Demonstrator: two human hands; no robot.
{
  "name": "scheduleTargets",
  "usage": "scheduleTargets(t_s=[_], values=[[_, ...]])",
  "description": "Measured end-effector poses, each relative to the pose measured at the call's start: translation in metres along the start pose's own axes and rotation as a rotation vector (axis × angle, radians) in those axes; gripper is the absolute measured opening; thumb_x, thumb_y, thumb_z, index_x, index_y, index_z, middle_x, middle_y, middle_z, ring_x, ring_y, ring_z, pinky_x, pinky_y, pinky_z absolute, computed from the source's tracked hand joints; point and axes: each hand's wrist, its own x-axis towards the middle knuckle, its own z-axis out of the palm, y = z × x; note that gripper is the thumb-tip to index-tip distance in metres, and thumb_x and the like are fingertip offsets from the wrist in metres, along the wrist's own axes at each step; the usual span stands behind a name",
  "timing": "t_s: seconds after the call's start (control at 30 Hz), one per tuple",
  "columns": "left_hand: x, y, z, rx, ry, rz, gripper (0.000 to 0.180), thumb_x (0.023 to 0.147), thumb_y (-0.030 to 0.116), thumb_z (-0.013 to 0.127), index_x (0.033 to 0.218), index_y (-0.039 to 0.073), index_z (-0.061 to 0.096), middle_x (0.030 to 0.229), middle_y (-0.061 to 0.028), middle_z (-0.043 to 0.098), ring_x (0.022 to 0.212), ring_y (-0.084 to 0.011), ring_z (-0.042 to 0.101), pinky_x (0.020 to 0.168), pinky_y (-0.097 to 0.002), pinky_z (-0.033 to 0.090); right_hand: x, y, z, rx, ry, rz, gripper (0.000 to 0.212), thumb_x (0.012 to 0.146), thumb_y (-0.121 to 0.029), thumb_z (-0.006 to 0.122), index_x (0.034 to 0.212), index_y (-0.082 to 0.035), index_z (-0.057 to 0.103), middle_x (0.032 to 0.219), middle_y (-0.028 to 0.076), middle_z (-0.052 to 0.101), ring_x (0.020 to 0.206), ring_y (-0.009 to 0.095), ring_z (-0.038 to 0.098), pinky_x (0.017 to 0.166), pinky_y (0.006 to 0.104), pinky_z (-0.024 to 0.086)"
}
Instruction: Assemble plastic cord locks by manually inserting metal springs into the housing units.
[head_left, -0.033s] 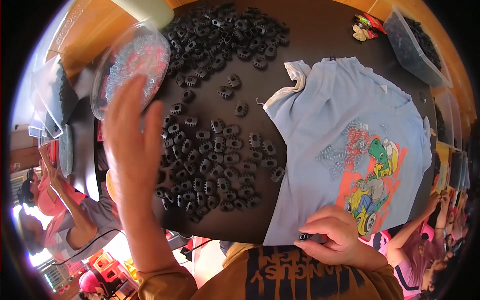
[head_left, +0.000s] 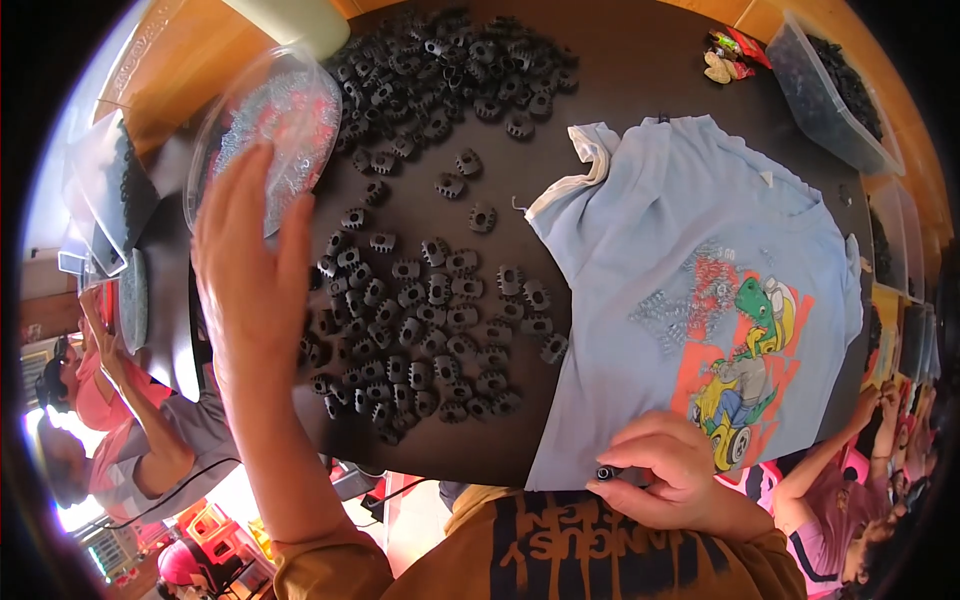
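My left hand [head_left: 245,265] is raised at the left, thumb and fingers apart, with nothing seen in it. Its fingertips overlap the near side of a clear round plastic tub [head_left: 205,165] of small metal springs. To its right lie many small black toothed claw-clip pieces [head_left: 438,290], spread over the dark table. At the near edge, my right hand [head_left: 665,475] pinches a small black clip piece [head_left: 605,473] between thumb and forefinger. That hand rests over a light blue T-shirt [head_left: 620,250] with a cartoon print; a patch of loose springs [head_left: 665,315] lies on the cloth.
A larger heap of black clip pieces [head_left: 440,70] covers the far side of the table [head_left: 630,50]. Peanuts and small wrappers [head_left: 730,65] lie at the far right, near a clear bin of black pieces [head_left: 830,100]. Other people sit at both sides.
My left hand has shifted slightly to the left beside the tub. My right hand and the piece it pinches have stayed put.
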Motion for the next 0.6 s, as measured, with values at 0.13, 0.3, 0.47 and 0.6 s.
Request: scheduleTargets(t_s=[0.13, 0.3, 0.47, 0.6], values=[[0.017, -0.036, 0.009, 0.196, -0.137, -0.063, 0.034, 0.083, 0.021, 0.061, 0.112, 0.004, 0.061, 0.110, -0.0178, 0.062, 0.104, -0.0350, 0.057, 0.089, -0.0422, 0.044, 0.003, -0.002, -0.002, 0.021, -0.026, -0.019, 0.026, 0.066, -0.005, 0.079, 0.087, -0.003, 0.064, 0.077, 0.009, 0.062, 0.058, 0.019, 0.059, 0.047, 0.0279, 0.044], [0.026, -0.039, 0.010, 0.092, -0.288, -0.175, 0.018, 0.083, 0.023, 0.059, 0.091, 0.007, 0.062, 0.086, -0.0161, 0.063, 0.086, -0.0362, 0.059, 0.074, -0.0443, 0.046, -0.004, 0.001, -0.002, 0.041, -0.032, -0.029, 0.027, 0.067, -0.007, 0.081, 0.089, -0.005, 0.066, 0.081, 0.007, 0.062, 0.066, 0.019, 0.059, 0.052, 0.0277, 0.043], [0.026, -0.043, -0.010, 0.098, -0.249, -0.185, 0.019, 0.084, 0.022, 0.060, 0.083, 0.003, 0.057, 0.080, -0.0182, 0.059, 0.079, -0.0369, 0.057, 0.068, -0.0433, 0.043, -0.002, 0.000, -0.002, 0.021, -0.028, -0.054, 0.027, 0.066, -0.009, 0.081, 0.089, -0.006, 0.066, 0.079, 0.007, 0.062, 0.064, 0.019, 0.059, 0.052, 0.0281, 0.044], [0.027, -0.046, -0.023, 0.096, -0.317, -0.305, 0.021, 0.084, 0.023, 0.060, 0.083, 0.002, 0.057, 0.078, -0.0178, 0.060, 0.077, -0.0359, 0.059, 0.066, -0.0430, 0.045, -0.003, 0.003, -0.001, 0.023, -0.023, -0.060, 0.025, 0.066, -0.008, 0.080, 0.088, -0.006, 0.066, 0.079, 0.007, 0.062, 0.065, 0.020, 0.060, 0.052, 0.0285, 0.044]])
